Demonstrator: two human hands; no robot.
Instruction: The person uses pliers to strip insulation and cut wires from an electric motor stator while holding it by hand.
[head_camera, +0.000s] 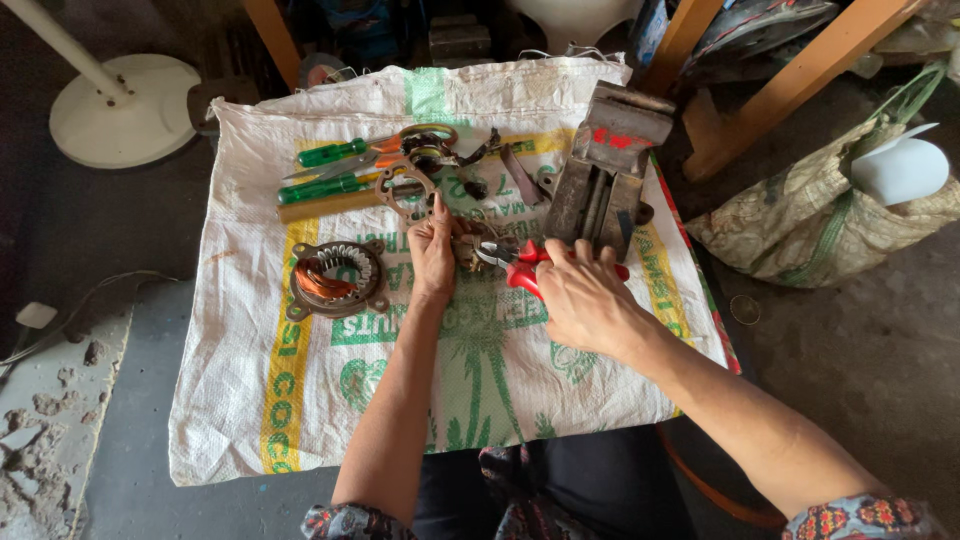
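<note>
Left hand (432, 255) pinches a small, stiff metal part (470, 250); right hand (585, 295), at its 3 o'clock, grips red pliers (520, 265) by handles, likely non-slip.

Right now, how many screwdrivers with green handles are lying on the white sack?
2. One green-handled screwdriver lies near the sack's far left edge; the second lies just below it, closer to the person. Others may be hidden under the nearby tools.
</note>
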